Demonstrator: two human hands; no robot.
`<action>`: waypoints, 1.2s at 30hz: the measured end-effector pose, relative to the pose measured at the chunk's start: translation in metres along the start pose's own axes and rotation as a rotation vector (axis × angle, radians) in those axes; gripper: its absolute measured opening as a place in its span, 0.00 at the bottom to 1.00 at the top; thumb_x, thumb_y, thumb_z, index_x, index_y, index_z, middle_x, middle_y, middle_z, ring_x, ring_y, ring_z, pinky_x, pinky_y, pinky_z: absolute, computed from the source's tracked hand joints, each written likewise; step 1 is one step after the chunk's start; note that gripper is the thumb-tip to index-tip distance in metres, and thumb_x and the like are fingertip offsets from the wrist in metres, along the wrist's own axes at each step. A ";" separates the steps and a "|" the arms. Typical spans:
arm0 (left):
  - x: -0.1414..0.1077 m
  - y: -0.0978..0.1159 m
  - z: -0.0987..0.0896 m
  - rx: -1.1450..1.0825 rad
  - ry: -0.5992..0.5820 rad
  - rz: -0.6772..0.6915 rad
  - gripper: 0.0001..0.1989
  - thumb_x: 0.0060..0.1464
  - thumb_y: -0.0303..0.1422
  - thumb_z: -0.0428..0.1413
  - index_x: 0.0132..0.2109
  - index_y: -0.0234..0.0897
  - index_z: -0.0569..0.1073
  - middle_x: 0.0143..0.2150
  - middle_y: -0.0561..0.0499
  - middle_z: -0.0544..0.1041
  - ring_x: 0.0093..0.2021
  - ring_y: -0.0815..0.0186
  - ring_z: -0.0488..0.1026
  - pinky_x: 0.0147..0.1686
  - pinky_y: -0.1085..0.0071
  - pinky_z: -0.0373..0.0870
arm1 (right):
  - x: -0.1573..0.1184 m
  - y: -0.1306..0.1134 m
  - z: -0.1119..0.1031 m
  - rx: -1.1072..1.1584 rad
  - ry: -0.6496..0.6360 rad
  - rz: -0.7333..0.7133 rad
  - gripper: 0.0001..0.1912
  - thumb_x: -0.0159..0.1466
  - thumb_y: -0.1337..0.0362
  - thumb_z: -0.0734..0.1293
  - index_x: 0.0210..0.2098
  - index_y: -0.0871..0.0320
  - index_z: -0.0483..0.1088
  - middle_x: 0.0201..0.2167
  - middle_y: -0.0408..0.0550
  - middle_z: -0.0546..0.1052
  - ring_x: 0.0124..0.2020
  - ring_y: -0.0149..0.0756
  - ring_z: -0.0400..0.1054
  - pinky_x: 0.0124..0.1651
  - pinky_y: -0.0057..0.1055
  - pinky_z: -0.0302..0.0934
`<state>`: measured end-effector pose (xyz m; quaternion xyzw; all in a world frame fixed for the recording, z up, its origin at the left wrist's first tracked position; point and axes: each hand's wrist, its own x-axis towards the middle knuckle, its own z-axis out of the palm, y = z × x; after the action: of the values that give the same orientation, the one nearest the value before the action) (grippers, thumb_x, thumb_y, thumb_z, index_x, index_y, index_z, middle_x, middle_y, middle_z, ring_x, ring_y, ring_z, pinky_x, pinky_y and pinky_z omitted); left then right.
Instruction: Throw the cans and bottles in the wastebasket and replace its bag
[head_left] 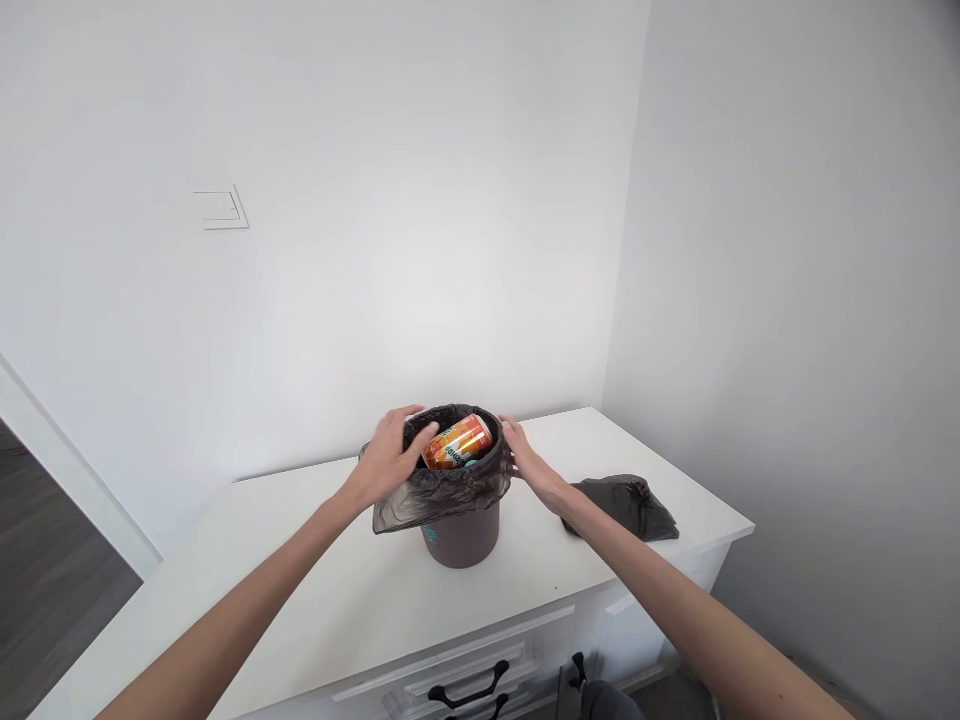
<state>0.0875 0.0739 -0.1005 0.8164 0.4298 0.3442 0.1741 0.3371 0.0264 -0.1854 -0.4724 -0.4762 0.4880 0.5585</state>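
A small brown bin (463,540) stands on the white dresser top, lined with a dark, see-through trash bag (450,492) whose edge is folded down over the rim. An orange and red drink can (459,442) lies tilted in its mouth. My left hand (391,452) grips the bag at the left rim, its thumb over the opening close to the can. On the opposite side, my right hand (526,455) has its fingers curled against the bag's edge; some fingertips are hidden behind the bag.
A folded dark plastic bag (626,507) lies to the right, partly behind my right forearm. White walls meet in a corner behind the dresser top (330,590). Black handles (470,685) stick out from the drawers below. A wall switch (222,208) is at upper left.
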 end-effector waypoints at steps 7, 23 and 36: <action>-0.031 -0.053 -0.036 -0.255 -0.065 -0.567 0.37 0.49 0.66 0.57 0.49 0.36 0.75 0.51 0.31 0.79 0.54 0.42 0.76 0.47 0.48 0.75 | -0.005 0.017 -0.036 0.302 -0.079 0.502 0.26 0.62 0.42 0.72 0.49 0.54 0.69 0.43 0.56 0.79 0.43 0.43 0.76 0.48 0.43 0.72; 0.030 0.013 -0.051 -0.938 0.355 -0.354 0.13 0.37 0.26 0.64 0.26 0.39 0.66 0.24 0.58 0.64 0.25 0.73 0.63 0.23 0.76 0.61 | 0.047 -0.108 -0.030 0.445 0.188 -0.182 0.19 0.49 0.78 0.74 0.32 0.54 0.66 0.20 0.33 0.68 0.22 0.26 0.64 0.25 0.22 0.60; 0.049 0.015 -0.048 -0.887 0.520 -0.326 0.19 0.38 0.24 0.63 0.41 0.38 0.70 0.29 0.56 0.71 0.26 0.70 0.69 0.26 0.73 0.63 | 0.060 -0.132 -0.018 0.422 0.196 -0.191 0.20 0.49 0.79 0.71 0.39 0.56 0.69 0.25 0.40 0.74 0.27 0.30 0.70 0.30 0.27 0.70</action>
<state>0.0816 0.1056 -0.0382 0.4751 0.3935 0.6518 0.4412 0.3719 0.0743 -0.0516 -0.3431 -0.3498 0.4737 0.7319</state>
